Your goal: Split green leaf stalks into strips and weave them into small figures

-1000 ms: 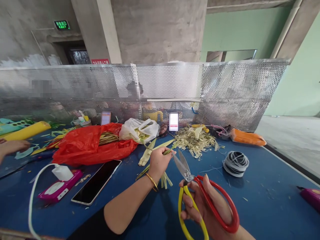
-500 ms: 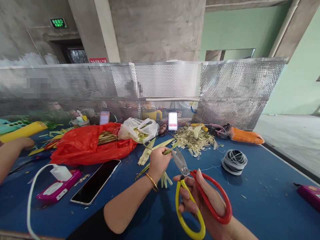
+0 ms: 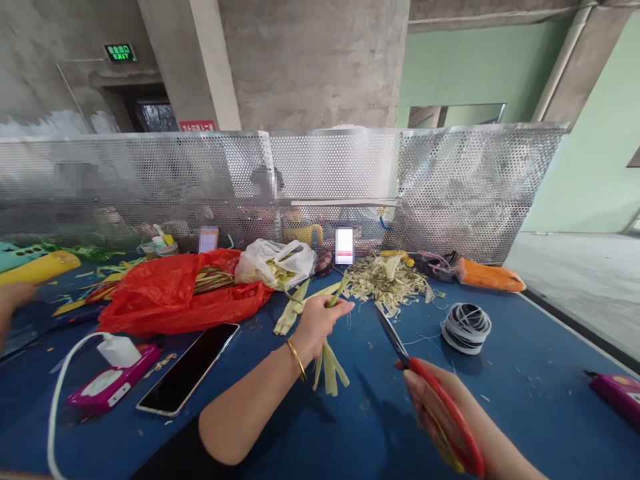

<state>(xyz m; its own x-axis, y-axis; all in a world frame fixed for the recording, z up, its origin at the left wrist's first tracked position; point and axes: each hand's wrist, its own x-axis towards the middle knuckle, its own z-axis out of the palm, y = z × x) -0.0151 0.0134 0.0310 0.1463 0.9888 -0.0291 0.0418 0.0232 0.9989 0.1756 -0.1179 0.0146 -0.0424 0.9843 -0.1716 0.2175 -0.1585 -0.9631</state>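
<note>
My left hand (image 3: 316,325) is closed around a small bundle of pale green leaf strips (image 3: 330,377). The strips fan out below the fist, and a green tip pokes out above the fingers. A gold bangle (image 3: 296,360) circles the wrist. In my right hand (image 3: 425,400) is a pair of scissors (image 3: 445,407) with one red and one yellow handle. Their blades point up and to the left, apart from the bundle and just short of the heap of dry leaf scraps (image 3: 385,283). Longer flat leaf strips (image 3: 291,310) lie behind my left hand.
Behind stand a red plastic bag (image 3: 150,293), a white bag (image 3: 275,263) and a metal mesh divider (image 3: 340,160). A spool of grey cord (image 3: 467,328) lies right; a phone (image 3: 190,368) and purple power strip (image 3: 115,383) left. Another person's hand (image 3: 15,303) is at far left.
The scissors have moved right and down, away from the bundle, and turned edge-on with their blades brought together. My left hand still grips the strips. The other person's arm has shifted left.
</note>
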